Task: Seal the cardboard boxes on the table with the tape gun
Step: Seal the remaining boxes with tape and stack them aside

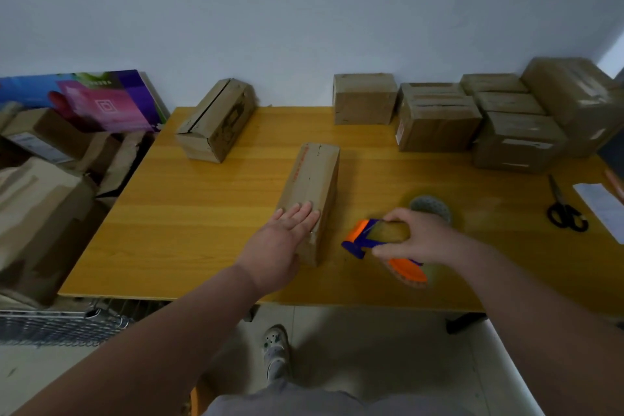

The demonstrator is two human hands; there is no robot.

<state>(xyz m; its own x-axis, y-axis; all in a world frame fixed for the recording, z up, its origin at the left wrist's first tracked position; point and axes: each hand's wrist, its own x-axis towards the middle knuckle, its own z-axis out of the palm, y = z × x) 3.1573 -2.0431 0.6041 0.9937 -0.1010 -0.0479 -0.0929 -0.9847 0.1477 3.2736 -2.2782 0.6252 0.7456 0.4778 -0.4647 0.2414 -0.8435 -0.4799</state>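
A long narrow cardboard box (314, 186) lies lengthwise in the middle of the yellow wooden table (202, 230). My left hand (282, 241) rests flat on the near end of this box, fingers spread. Just right of the box, my right hand (418, 236) grips the orange and blue tape gun (374, 243), which sits low over the table. A second long box (216, 118) with a slit along its top lies at the back left. Several taped boxes (439, 121) are grouped at the back right.
A roll of tape (430, 208) lies behind my right hand. Black scissors (565, 209) and a white paper (604, 209) are at the right edge. Left of the table stand a pile of cardboard (40, 199), a colourful carton (101, 101) and a wire basket (60, 324).
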